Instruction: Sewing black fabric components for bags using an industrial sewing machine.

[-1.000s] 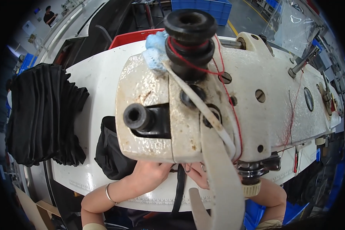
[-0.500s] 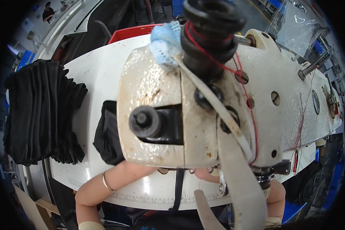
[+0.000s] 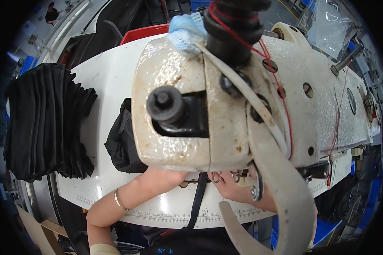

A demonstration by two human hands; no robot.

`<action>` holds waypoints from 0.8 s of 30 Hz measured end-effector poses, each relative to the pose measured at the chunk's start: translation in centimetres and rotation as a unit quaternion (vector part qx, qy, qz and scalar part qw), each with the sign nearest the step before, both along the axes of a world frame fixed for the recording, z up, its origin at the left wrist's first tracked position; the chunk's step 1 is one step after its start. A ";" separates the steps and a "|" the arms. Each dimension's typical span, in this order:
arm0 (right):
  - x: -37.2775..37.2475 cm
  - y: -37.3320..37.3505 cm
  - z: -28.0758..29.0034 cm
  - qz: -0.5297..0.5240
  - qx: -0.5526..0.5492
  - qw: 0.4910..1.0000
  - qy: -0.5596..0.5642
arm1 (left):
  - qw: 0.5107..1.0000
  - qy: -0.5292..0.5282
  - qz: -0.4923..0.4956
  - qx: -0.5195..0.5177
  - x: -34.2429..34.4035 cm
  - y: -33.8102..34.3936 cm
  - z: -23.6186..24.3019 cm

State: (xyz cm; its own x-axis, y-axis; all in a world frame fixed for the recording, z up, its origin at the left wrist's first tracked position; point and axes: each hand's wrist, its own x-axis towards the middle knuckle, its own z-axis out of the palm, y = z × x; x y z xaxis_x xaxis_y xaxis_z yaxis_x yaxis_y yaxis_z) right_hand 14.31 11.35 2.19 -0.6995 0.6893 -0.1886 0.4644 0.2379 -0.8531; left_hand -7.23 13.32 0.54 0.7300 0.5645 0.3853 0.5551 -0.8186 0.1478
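Observation:
A cream-coloured sewing machine head (image 3: 174, 153) fills the middle and hides most of the stitching area. My left hand (image 3: 168, 177) reaches under its front edge from the left, its fingers out of sight behind the casing. On the other side, my right hand (image 3: 230, 186) is under the machine beside small metal loops, with its fingers largely covered. Between my hands a narrow black strap (image 3: 198, 199) runs from beneath the head toward me over the table's front edge. A black fabric piece (image 3: 124, 144) lies bunched left of the head, partly hidden by it.
On the left stands a thick pile of folded black fabric pieces (image 3: 42, 123) on the white table (image 3: 102, 127). Red thread (image 3: 274, 85) and a curved cream lever (image 3: 281, 199) sit near the machine's front. A red bin (image 3: 144, 33) is behind the table.
My right hand has moved in from the right and up, and more of it shows. My left hand has shifted slightly up and right. The machine appears higher in view, and the strap slants more.

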 end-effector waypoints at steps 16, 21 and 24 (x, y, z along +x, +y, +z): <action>1.4 -0.2 -3.3 0.127 0.753 0.552 -0.334 | 0.991 -0.049 0.034 -0.118 0.6 -0.6 -0.6; 1.1 -0.3 -3.2 0.009 0.420 0.903 -0.088 | 0.997 -0.012 0.022 -0.070 0.6 -0.3 -0.9; 1.1 -0.2 -2.9 -0.064 0.149 0.984 0.076 | 0.996 -0.047 0.023 -0.074 0.8 0.1 -1.3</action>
State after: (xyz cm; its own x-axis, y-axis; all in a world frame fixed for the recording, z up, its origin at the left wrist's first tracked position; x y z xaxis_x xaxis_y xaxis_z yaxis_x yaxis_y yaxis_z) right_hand 15.38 11.15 -0.72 -0.6087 0.7819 0.1347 0.3789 0.4356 -0.8165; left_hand -6.40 13.38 -0.79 0.6660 0.6525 0.3615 0.5701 -0.7577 0.3175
